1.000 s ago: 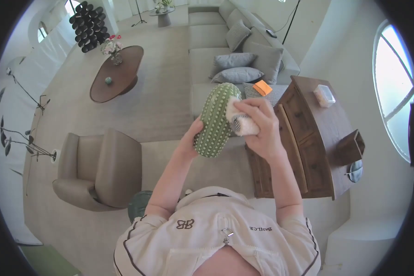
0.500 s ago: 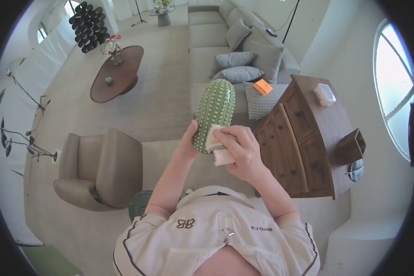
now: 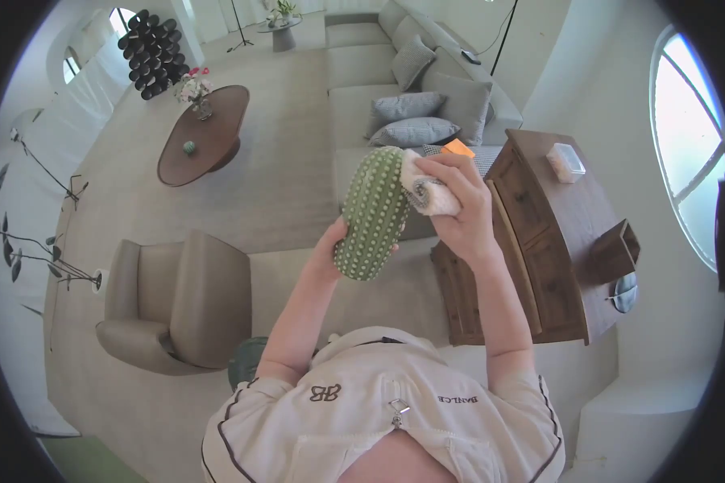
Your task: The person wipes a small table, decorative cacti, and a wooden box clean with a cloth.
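A green cactus-shaped ornament (image 3: pixel 370 213) with rows of white bumps is held up in front of me, tilted a little to the right at its top. My left hand (image 3: pixel 330 245) grips its lower left side, the fingers mostly hidden behind it. Folded in my right hand (image 3: pixel 463 205) is a white cloth (image 3: pixel 428 189) with a grey checked part. The cloth touches the ornament's upper right side, and my right fingers are closed round it.
To the right stands a wooden chest of drawers (image 3: pixel 540 233) bearing a clear plastic box (image 3: pixel 565 163) and a wooden holder (image 3: pixel 615 251). A grey sofa (image 3: pixel 354 109) with cushions lies ahead. An armchair (image 3: pixel 173 302) and an oval coffee table (image 3: pixel 205 133) are on the left.
My right hand has moved the cloth up and right, from the ornament's lower front to its upper right side. The ornament is slightly lower and tilts more.
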`<state>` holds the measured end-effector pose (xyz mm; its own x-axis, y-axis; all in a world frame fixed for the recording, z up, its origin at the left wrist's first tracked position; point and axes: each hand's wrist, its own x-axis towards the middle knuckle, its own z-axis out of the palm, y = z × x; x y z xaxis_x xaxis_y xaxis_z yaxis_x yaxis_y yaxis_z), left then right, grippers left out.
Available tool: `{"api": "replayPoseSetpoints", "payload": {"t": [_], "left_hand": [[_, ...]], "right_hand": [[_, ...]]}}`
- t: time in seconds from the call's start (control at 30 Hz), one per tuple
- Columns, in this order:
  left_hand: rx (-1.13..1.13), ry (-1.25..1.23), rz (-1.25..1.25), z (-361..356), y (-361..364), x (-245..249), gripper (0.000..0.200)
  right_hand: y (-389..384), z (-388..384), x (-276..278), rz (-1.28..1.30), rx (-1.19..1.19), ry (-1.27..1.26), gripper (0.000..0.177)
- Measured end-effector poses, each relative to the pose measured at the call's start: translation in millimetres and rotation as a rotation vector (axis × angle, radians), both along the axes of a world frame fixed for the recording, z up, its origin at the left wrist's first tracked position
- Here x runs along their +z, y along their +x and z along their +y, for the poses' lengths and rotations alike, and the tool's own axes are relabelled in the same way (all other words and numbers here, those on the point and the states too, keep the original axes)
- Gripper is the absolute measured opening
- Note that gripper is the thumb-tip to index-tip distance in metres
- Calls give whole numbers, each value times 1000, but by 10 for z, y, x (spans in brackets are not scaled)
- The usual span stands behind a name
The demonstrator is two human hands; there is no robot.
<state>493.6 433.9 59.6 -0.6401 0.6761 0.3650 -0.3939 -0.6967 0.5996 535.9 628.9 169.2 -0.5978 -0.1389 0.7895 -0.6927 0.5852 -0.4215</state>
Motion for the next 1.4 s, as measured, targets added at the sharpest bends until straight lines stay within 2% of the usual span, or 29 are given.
{"api": "replayPoseSetpoints", "payload": {"t": [0.1, 0.3, 0.37, 0.5, 0.6, 0.7, 0.8, 0.9, 1.0, 1.1, 1.27, 1.4], "left_hand": [[0, -2, -16, -27, -3, 12, 72], [100, 83, -53, -71, -96, -152, 60], [175, 48, -145, -31, -94, -149, 54], [181, 49, -155, -31, -118, -125, 51], [150, 83, -119, -26, -117, -101, 49], [84, 105, -162, -26, -137, -188, 51], [25, 157, -188, -6, -91, -155, 56], [-24, 90, -196, 28, -44, -43, 60], [9, 91, -210, 14, -75, -40, 61], [158, 78, -200, -13, -131, -100, 51], [244, 31, -185, 36, -127, 40, 45], [297, -13, -210, 92, -85, 117, 43]], "right_hand": [[-11, -37, -37, -16, 30, 52, 51], [153, -227, -235, -16, 94, 207, 39], [203, -291, -334, 27, 118, 245, 37], [316, -356, -440, 28, 144, 278, 41], [357, -327, -412, -56, 218, 286, 48], [295, -205, -269, -201, 289, 164, 42], [108, -106, -80, -76, 93, 16, 28], [-81, -37, -74, -59, 38, -47, 37], [-46, -91, -157, -50, 30, 20, 50], [95, -217, -345, -70, 46, 114, 37], [191, -416, -592, 20, 32, 69, 34], [152, -442, -565, 115, -5, 50, 29]]}}
